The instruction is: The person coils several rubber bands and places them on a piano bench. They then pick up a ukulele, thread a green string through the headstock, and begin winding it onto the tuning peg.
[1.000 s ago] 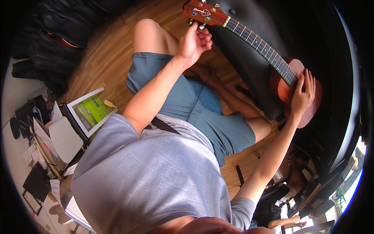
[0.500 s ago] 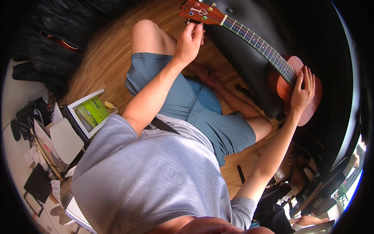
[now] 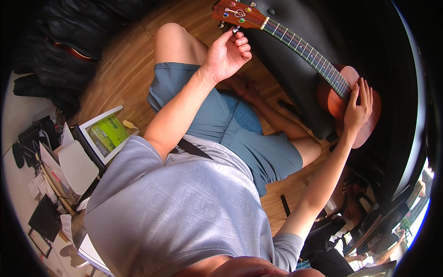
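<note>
A small brown ukulele (image 3: 308,51) lies on a black padded surface (image 3: 272,60), its headstock (image 3: 237,14) at the top and its body at the right. Between the thumb and fingers of my left hand (image 3: 227,53) is a silver tuning peg (image 3: 236,31) on the near edge of the headstock. The other fingers of that hand curl loosely toward the palm. My right hand (image 3: 359,108) rests over the body and strings, fingers stretched out. It covers part of the soundboard.
At the left, a white drawer (image 3: 105,159) with a green packet stands near a cluttered desk (image 3: 69,184). Black bags (image 3: 55,46) lie at the upper left. Wooden floor (image 3: 124,78) shows around my legs. Another person's arm (image 3: 390,251) shows at the lower right.
My left hand has turned at the wrist, so its palm and curled fingers now show while it stays at the tuning peg. My right hand and the ukulele have hardly moved.
</note>
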### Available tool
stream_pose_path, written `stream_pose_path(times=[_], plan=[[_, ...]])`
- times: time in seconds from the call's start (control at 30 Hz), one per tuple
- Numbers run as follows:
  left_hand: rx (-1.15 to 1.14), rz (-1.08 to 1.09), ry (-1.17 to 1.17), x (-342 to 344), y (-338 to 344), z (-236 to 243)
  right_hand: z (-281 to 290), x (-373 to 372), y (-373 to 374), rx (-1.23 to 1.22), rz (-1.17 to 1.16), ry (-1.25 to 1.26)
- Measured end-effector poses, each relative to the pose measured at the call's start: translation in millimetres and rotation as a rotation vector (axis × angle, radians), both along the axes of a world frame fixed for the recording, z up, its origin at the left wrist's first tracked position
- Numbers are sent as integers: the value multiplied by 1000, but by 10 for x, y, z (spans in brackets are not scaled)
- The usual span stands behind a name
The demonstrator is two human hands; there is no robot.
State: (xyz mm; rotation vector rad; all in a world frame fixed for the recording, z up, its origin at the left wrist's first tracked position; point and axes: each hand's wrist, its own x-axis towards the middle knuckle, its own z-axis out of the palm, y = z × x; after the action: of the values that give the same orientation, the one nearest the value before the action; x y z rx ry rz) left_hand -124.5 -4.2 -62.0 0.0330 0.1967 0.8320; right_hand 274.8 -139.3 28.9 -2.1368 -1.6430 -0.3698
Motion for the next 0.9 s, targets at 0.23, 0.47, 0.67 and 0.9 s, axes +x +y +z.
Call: stream_pose_path(times=[0.23,0.47,0.67,0.9], plan=[[655,389,1322,71,-48,57,13,1,-6,-7,5,-6],[701,441,1376,105,-38,20,192,-248,-82,201,255,-192],[658,413,1346,131,-36,-18,275,-844,9,16,470,-92],[701,413,1410,109,6,-80,160,-1308,558,52,631,-29]])
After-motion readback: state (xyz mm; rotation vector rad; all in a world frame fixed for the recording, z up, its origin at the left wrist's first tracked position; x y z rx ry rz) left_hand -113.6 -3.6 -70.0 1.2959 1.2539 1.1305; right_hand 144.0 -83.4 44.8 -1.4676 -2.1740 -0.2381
